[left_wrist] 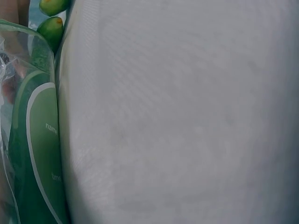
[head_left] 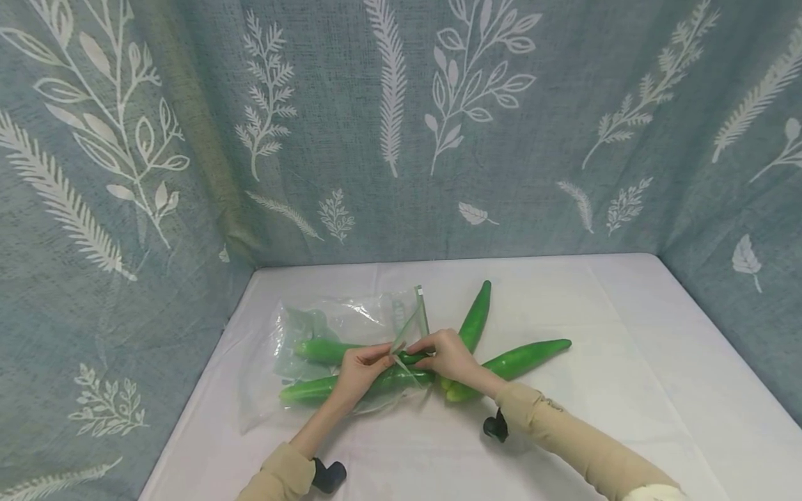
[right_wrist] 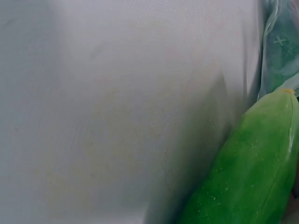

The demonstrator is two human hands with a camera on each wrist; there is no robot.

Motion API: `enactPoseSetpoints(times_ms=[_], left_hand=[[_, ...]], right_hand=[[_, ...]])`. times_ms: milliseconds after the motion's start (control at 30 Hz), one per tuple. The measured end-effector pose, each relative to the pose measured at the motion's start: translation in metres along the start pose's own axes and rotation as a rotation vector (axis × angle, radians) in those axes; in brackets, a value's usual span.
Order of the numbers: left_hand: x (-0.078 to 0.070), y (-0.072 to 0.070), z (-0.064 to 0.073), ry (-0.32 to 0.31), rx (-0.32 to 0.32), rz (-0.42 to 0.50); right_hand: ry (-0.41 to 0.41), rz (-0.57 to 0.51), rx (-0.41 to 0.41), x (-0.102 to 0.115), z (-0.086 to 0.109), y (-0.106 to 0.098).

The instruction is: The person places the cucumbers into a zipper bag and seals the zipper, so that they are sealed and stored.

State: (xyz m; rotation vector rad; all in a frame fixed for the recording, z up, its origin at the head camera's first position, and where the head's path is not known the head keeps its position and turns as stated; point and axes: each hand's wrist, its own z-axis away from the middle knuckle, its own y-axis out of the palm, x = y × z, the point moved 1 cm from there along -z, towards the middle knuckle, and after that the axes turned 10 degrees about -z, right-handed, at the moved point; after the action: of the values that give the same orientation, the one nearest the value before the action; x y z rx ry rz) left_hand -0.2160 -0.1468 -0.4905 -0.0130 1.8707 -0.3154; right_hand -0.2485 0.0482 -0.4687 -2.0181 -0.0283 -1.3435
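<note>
The left hand (head_left: 362,370) pinches the mouth edge of a green-edged, clear plastic bag (head_left: 360,304), which stretches leftward from there; inside, two long green vegetables (head_left: 313,390) point their length toward the right hand (head_left: 447,355); this one bends its fingers at the mouth; its hold I cannot tell.

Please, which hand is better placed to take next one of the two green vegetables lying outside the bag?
Probably the right hand: it is closer to both loose vegetables, while the left hand is farther away, pinching the bag.
</note>
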Motion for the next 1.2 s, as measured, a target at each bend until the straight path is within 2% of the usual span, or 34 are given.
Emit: enactPoseSetpoints(times_ms=[167,433,767,900,1200], left_hand=[[-0.005,0.0,0.0,-0.079,0.02,0.0],[-0.004,-0.001,-0.001,-0.083,0.033,-0.006],[-0.005,-0.001,-0.003,-0.118,0.031,-0.048],[-0.005,-0.001,-0.004,-0.143,0.03,-0.07],[-0.007,0.0,-0.006,-0.176,0.042,-0.081]], right_hand=[[0.008,0.019,0.011,0.0,0.0,0.002],[0.023,0.0,0.019,0.0,0.005,-0.002],[0.037,0.01,-0.034,-0.001,0.022,-0.017],[0.04,-0.018,-0.055,-0.001,0.028,-0.023],[0.019,-0.028,-0.108,-0.005,0.044,-0.033]])
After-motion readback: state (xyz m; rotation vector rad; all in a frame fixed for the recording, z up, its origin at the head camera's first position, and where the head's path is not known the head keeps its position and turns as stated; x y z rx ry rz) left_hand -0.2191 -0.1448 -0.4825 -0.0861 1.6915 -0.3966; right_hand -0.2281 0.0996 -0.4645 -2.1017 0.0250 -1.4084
